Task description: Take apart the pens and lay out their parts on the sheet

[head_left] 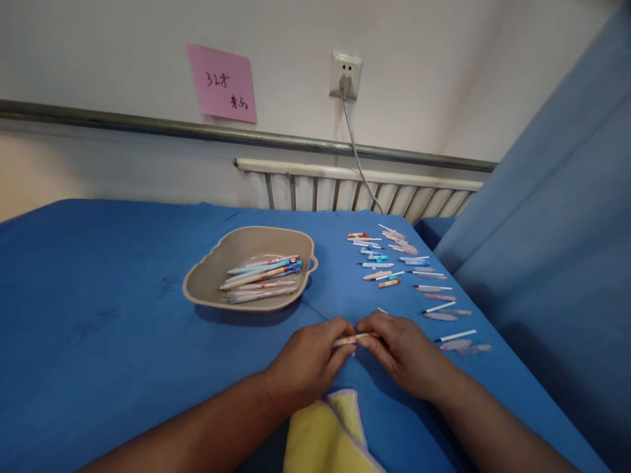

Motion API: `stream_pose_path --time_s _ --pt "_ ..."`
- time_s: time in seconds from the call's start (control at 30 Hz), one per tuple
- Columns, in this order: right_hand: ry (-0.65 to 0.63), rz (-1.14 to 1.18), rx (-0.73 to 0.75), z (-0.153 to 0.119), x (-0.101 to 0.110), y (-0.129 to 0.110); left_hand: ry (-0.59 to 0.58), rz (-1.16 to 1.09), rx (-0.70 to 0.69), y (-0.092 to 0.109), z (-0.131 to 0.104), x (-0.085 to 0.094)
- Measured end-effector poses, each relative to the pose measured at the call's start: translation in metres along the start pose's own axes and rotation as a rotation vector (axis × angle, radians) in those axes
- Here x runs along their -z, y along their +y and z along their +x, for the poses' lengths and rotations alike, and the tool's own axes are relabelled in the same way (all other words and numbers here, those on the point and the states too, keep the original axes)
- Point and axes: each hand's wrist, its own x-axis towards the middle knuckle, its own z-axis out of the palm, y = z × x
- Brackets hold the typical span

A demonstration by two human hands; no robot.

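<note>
Between my two hands is a light-coloured pen (348,340), lying roughly level above the blue sheet. My left hand (313,358) is closed around its left part, thumb and fingers pinching it. The right end sits in the fingertips of my right hand (401,351), also closed; the fingers hide much of that end. To the left stands a beige basin (207,289) with several pens (261,276) lying in it. Right of my hands, pen parts (377,257) and slim white refills (456,336) lie in loose rows. A yellow cloth (320,437) lies just below my hands.
A blue sheet (123,341) covers the table. Behind it are a wall with a metal rail (148,126), a white radiator (315,174), a pink note (221,82) and a socket (345,75) with a cable plugged in. A blue curtain (557,197) hangs at the right.
</note>
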Motion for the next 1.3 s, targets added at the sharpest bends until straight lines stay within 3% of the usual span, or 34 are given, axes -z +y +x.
stream_pose_path --time_s 0.23,0.43,0.63,0.83,1.3 --pt "0.021 0.060 -0.011 0.0000 -0.0025 -0.0014 0.001 0.094 -0.061 0.0033 0.0019 0.0014" --pt "0.017 0.048 0.008 0.0022 -0.0057 -0.0004 0.010 0.120 0.014 0.0052 -0.0011 0.0020" --pt "-0.028 -0.007 -0.048 0.0035 -0.0074 0.0002 -0.031 0.171 -0.023 0.0023 0.0009 0.0024" --pt "0.016 0.115 -0.098 0.0030 -0.0067 -0.0047 -0.002 0.134 0.012 0.0000 0.0001 0.0013" --pt "0.003 0.149 -0.081 0.0012 -0.0073 -0.0006 -0.035 0.157 0.008 -0.0010 0.0009 0.0033"
